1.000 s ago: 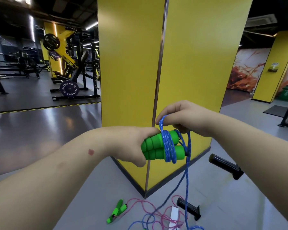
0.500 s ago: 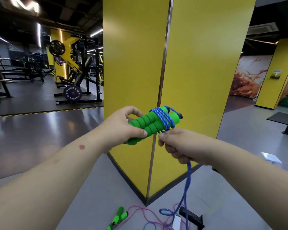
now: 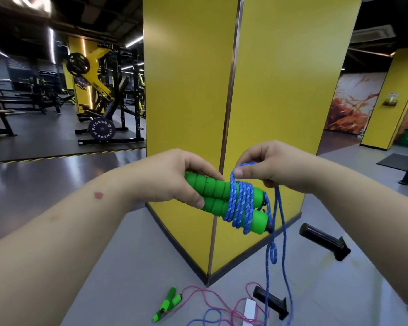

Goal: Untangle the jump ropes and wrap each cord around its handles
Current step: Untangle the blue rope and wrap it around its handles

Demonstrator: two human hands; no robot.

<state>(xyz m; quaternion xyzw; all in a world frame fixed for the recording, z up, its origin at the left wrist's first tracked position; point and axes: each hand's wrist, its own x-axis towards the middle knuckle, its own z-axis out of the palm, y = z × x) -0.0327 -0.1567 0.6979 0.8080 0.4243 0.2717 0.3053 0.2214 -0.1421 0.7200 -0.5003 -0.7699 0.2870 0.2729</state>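
Head view: left hand [image 3: 174, 177] clenched round the pair of ribbed green foam handles [image 3: 224, 201], held level before the yellow pillar [image 3: 280, 90]. Right hand [image 3: 276, 168], below the handles half a second ago, now above them, pinching the blue braided cord [image 3: 239, 203]; another turn laid, much slack hanging. Second rope, pink cord [image 3: 212, 300], unwrapped on grey floor [image 3: 127, 278].

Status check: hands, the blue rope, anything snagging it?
Left hand grips green handles; right hand pinches blue cord. Several turns on, slack hanging to floor. Tail meets pink rope below.
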